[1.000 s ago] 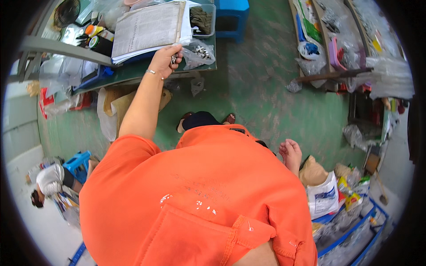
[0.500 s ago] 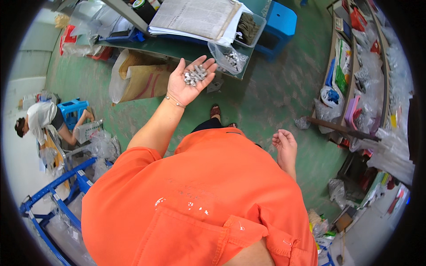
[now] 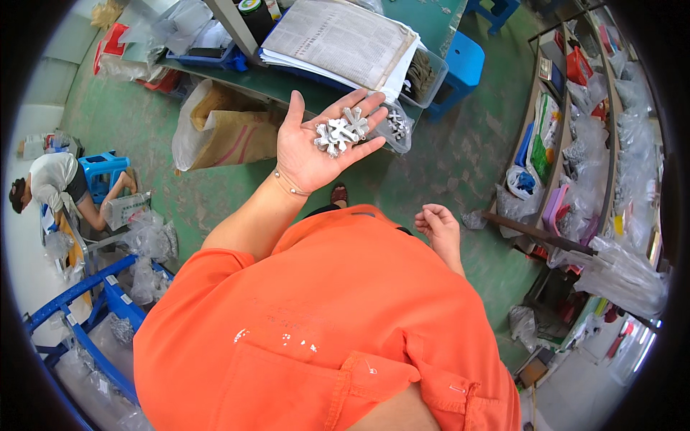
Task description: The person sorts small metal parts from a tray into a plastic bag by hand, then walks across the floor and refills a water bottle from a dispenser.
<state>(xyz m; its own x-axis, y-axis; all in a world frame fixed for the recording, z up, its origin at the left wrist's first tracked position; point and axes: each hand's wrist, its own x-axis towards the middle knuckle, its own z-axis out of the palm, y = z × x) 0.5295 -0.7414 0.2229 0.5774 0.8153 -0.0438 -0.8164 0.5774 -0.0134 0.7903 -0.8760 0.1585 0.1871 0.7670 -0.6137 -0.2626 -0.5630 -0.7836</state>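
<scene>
My left hand (image 3: 314, 146) is held out palm up, fingers spread. It carries a small heap of silvery, snowflake-shaped metal pieces (image 3: 340, 134) on the palm and finger roots. Just beyond the fingertips, at the table corner, is a clear plastic bag (image 3: 397, 127) with similar small metal pieces in it. My right hand (image 3: 439, 227) hangs beside my body at the right, away from the table. Its fingers are curled in with the tips together; whether anything is between them is hidden.
The green table (image 3: 431, 32) bears a paper stack (image 3: 338, 43) and a plastic tub (image 3: 431, 77). Below stands a brown sack (image 3: 233, 136); a blue stool (image 3: 460, 65) is beside it. Bagged goods fill shelves (image 3: 553, 136) at right. Left are a blue rack (image 3: 118, 302) and a bending person (image 3: 54, 179).
My left hand has come nearer and tilted, and the metal pieces now lie more spread out on it. My right hand has shifted slightly left. The whole view has moved a little.
</scene>
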